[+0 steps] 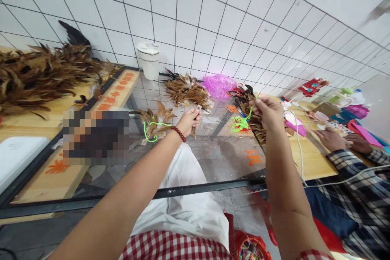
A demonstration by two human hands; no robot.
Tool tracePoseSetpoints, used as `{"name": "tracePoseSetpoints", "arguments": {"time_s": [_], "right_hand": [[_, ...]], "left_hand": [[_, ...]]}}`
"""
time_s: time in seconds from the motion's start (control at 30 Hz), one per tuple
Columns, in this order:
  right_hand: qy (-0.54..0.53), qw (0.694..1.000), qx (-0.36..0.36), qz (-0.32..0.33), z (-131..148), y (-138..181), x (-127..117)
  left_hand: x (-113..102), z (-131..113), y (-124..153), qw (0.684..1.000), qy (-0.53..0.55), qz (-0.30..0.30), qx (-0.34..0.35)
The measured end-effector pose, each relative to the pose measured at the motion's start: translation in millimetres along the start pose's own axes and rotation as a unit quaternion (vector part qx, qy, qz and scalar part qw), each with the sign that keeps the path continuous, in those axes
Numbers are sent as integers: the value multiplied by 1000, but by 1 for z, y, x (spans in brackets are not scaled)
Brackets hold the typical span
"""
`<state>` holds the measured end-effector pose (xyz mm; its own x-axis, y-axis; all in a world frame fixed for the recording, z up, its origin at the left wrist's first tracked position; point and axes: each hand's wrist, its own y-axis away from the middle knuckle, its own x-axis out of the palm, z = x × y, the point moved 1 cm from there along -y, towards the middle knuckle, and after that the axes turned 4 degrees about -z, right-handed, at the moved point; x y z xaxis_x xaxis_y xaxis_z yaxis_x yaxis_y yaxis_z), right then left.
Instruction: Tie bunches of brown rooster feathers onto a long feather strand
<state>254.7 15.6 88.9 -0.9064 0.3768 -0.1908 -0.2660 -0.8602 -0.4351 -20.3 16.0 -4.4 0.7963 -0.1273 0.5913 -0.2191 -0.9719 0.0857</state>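
Note:
My left hand (189,122), with a red bead bracelet at the wrist, is closed around a small brown feather (194,131) whose pale end pokes out above the fingers. My right hand (268,110) is raised to the right, thumb and finger pinching bright green string (240,123) that hangs in a loose tangle. Beside my left wrist, loose brown feathers (160,115) lie on the glass tabletop with a length of green cord (149,130) across them. Beyond my left hand sits a pile of brown feathers (187,90); more dark feathers (245,99) lie behind my right hand.
A white lidded cup (149,59) and a purple plastic bag (219,86) stand near the tiled wall. A large feather heap (39,75) and a white box (21,158) are at left. To the right are a white cable (300,150) and another person's hands (330,138).

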Motion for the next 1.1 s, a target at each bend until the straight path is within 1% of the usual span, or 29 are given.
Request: {"name": "tracePoseSetpoints", "arguments": {"time_s": [0.03,0.07,0.1,0.2,0.27,0.33,0.37,0.4,0.47,0.53,0.6,0.67,0.77,0.8,0.87,0.93,1.0,1.1], "right_hand": [[-36,999,0,-14,3,-2,3],[-42,999,1,-22,6,-3,5],[-24,999,3,-25,9,-5,7],[74,996,-5,-40,22,-11,4],[80,993,-44,-79,36,-14,-3],[39,985,-100,-136,50,-17,-14],[25,981,-124,-150,57,-19,-19],[19,982,-124,-142,61,-21,-24],[66,993,-63,-76,66,-27,-32],[93,994,-14,-48,66,-31,-37],[42,998,0,-42,66,-33,-39],[-24,999,16,-30,65,-32,-35],[-35,998,49,-2,60,-24,-17],[-56,996,52,36,57,-20,-7],[-110,987,59,98,49,-8,18],[-149,974,89,145,39,6,47],[-185,960,125,169,29,21,78],[-234,945,143,181,16,40,115]], "left_hand": [[0,0,0,1000,0,0,-2],[0,0,0,1000,1,-1,-3],[-1,0,0,1000,2,-2,-4],[-1,0,0,1000,9,-6,-3],[-1,0,1,1000,12,-9,-3],[0,0,1,1000,12,-13,-5],[0,0,1,1000,11,-15,-5],[1,0,1,1000,10,-17,-5],[1,0,2,1000,9,-18,-3],[0,1,1,1000,8,-16,-4],[0,1,0,1000,7,-15,-8],[-1,2,0,1000,8,-16,-10],[-1,2,-1,1000,18,-15,-12],[-1,2,0,1000,21,-13,-11],[-1,2,1,1000,30,-6,-5],[-1,1,2,999,49,8,8],[0,0,4,997,72,31,16],[1,1,6,995,79,64,5]]}}
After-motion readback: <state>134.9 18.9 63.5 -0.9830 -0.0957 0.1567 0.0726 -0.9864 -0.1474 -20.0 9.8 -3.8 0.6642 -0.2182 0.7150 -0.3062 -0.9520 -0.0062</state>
